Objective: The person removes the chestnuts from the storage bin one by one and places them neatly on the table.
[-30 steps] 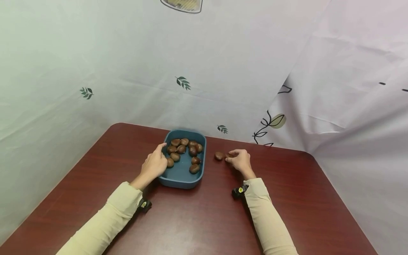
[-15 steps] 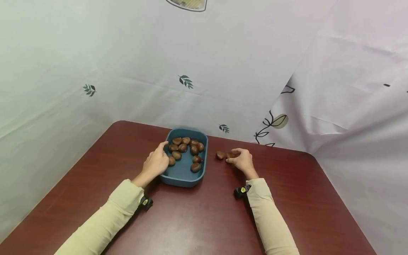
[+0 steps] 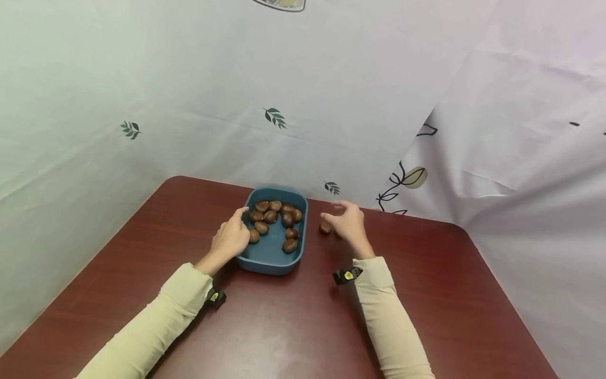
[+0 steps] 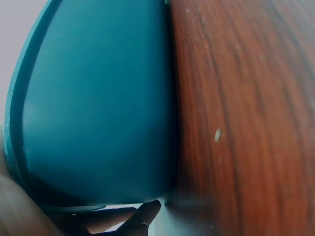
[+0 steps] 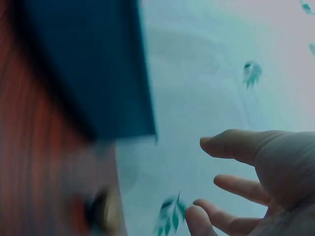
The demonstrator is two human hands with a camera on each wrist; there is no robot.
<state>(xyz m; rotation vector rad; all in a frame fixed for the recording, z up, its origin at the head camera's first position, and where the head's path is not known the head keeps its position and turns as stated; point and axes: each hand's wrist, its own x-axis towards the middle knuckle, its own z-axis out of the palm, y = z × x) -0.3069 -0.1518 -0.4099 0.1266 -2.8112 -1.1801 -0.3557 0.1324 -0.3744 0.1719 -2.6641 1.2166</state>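
Note:
A blue plastic box point(image 3: 270, 267) with several brown chestnuts point(image 3: 262, 227) in it stands at the back of the table. My left hand point(image 3: 230, 238) grips the box's left side at the rim; in the left wrist view, the outer wall point(image 4: 98, 108) fills much of the picture with fingers at its end. To the right of the box, my right hand point(image 3: 347, 221) is raised with thumb and fingers spread apart. Nothing shows between those fingers in the right wrist view. A loose chestnut point(image 3: 325, 227) lies on the table by the right thumb, also blurred low in the right wrist view.
The dark red wooden table point(image 3: 274, 326) has rounded back corners. Behind it hangs a white cloth point(image 3: 199, 95) with leaf prints, which also runs down both sides. Black cameras point(image 3: 347, 275) are strapped to the wrists.
My right hand has risen from the table and moved slightly left and back, its fingers spreading from the second loose chestnut, which no longer shows. The left hand stays at the box.

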